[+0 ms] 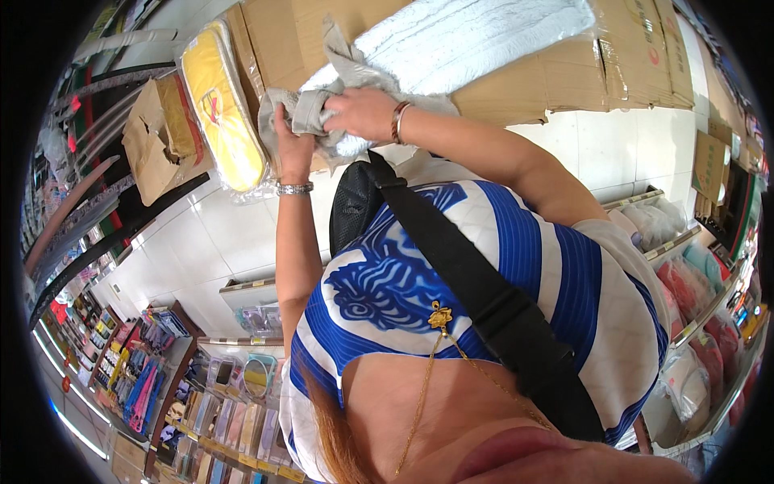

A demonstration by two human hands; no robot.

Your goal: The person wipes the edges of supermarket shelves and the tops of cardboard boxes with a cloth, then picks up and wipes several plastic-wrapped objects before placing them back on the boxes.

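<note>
A crumpled grey cloth is bunched between both of my hands. On its left edge, my left hand grips it with the thumb raised in front and the other fingers largely hidden. My right hand holds the folded middle from above, fingers curled into it. Under and beyond the cloth lies a long white plush pad, stretching to the upper right; the cloth covers part of its near end. Flattened brown cardboard lies beneath the pad. Left of my hands is a yellow padded item in clear plastic.
A torn cardboard box stands at the left beside a dark rack edge. White floor tiles show around the cardboard. Shelves of packaged goods line the lower left, and bagged items fill shelves at the right. A black strap bag hangs at my front.
</note>
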